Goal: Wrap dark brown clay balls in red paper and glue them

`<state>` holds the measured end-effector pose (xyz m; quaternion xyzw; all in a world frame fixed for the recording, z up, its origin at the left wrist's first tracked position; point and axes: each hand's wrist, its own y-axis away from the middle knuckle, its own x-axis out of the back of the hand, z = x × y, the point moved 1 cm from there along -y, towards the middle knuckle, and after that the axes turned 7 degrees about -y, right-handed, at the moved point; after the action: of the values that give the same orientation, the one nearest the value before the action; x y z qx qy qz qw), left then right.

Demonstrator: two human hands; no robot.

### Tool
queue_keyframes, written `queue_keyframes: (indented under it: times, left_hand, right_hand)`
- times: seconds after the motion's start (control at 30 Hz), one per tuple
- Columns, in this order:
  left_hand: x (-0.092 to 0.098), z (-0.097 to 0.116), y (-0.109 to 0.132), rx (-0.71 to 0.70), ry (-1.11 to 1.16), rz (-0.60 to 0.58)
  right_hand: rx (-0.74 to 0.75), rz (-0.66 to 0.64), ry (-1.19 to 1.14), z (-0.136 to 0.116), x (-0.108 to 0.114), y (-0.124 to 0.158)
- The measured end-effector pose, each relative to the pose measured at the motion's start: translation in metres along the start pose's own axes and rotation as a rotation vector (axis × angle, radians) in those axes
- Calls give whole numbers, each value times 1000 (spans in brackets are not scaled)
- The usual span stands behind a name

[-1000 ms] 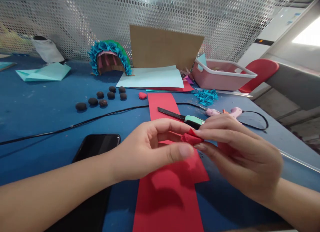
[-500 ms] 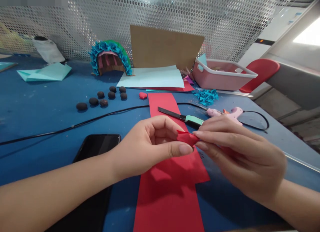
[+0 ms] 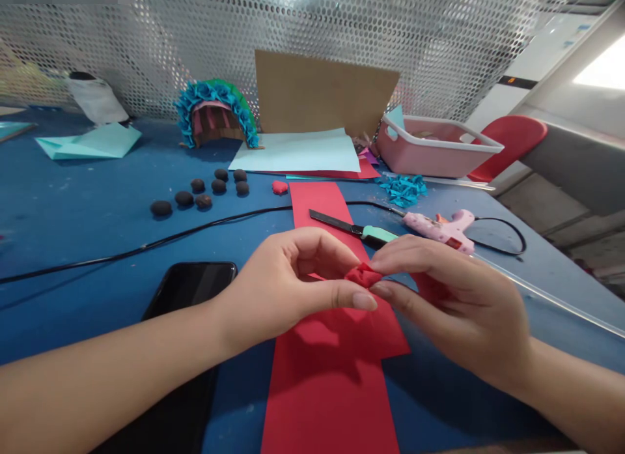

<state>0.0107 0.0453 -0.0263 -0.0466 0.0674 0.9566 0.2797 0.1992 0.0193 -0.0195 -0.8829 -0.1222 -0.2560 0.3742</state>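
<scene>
A small folded red paper piece (image 3: 364, 275) is pinched between both my hands just above the blue table. My left hand (image 3: 288, 284) grips it with thumb and curled fingers from the left. My right hand (image 3: 449, 301) pinches it from the right with thumb and forefinger. Under the hands lies a long red paper strip (image 3: 332, 369) that runs toward me. Scissors with a green handle (image 3: 359, 229) lie across the strip just beyond my fingers.
A pink glue gun (image 3: 439, 226) with its black cable (image 3: 146, 245) lies at right. A black phone (image 3: 188, 288) sits at left. Several dark balls (image 3: 200, 190), a small red piece (image 3: 279, 187), blue paper scraps (image 3: 404, 189), a pink basket (image 3: 434, 144), cardboard (image 3: 322, 92) and a blue-trimmed arch model (image 3: 215, 112) stand farther back.
The red piece has been turned and pressed into a tighter, more crumpled shape. My right hand has dropped slightly and uncovered the glue gun behind it.
</scene>
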Motion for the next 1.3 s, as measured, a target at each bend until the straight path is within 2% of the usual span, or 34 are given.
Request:
queue_keyframes:
  times: [0.17,0.4,0.47,0.57,0.7,0.83,1.1,1.3]
  left_hand:
    - [1,1,-1,-25,-6,8]
    - [-4,6,5,-196,-112,81]
    - [-4,8,6,-249,-187,106]
    - [-3,8,6,-301,-313,134]
    - [-3,6,5,-202,-299,106]
    - [-3,4,4,-96,-257,73]
    - [-2,1,3,5,-216,21]
    - [2,-2,-1,30,-48,61]
  right_hand:
    - [79,36,91,2,3,4]
    - [119,-27,73,-2,8,1]
    - [79,-10,26,-3,7,0]
    - [-87,86,-58,-2,2,0]
    - [-261,168,-160,0,-4,1]
    - [-363,142,-235,-1,-5,1]
    - [-448,89,-317,-1,-3,-3]
    - [-514,58,-458,5,-4,-4]
